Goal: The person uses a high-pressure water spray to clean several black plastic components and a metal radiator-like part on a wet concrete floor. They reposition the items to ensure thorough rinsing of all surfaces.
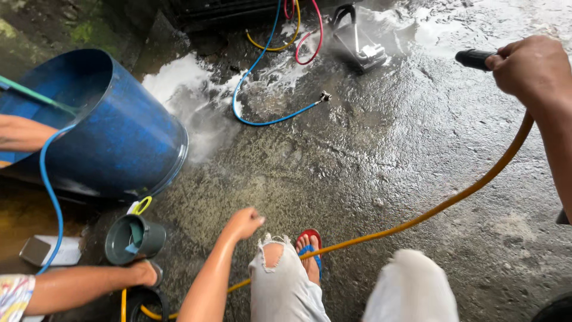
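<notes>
My right hand point(533, 68) is at the upper right, closed around the black handle of a spray gun point(475, 58). An orange hose point(441, 206) runs from under that hand down across the wet concrete and past my foot in a red flip-flop point(310, 250). My left hand point(244, 222) hangs low in the middle above my knee in torn pale jeans. Its fingers are curled shut and I see nothing in them.
A big blue barrel point(122, 134) lies tilted at the left, with another person's arm point(21, 132) at its mouth. A second arm point(89, 285) reaches in bottom left beside a dark green cup point(134, 238). Blue hose point(268, 121), red and yellow hoses point(298, 39), a metal unit point(357, 48) and soapy foam point(179, 77) lie farther off.
</notes>
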